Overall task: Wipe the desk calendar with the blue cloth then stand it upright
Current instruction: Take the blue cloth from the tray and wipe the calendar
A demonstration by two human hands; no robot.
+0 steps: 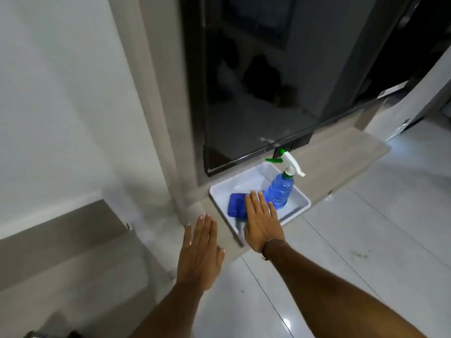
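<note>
Blue cloth (238,208) (folded, soft) lies in plastic tray (301,200) beside right hand (262,223).

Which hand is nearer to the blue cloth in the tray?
Right. The right hand overlaps the blue cloth in the tray; the left hand hovers outside the tray, lower left.

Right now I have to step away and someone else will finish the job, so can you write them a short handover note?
Left hand: open, flat, holding nothing, out over the ledge edge.
Right hand: open, fingers spread, reaching over the folded blue cloth; no grip yet.
The cloth lies in the white tray on the ledge, beside an upright blue spray bottle.
The desk calendar is not in view.
Done: nothing.
Left: pick up the cloth, find the calendar, wipe it, stand it upright.
</note>
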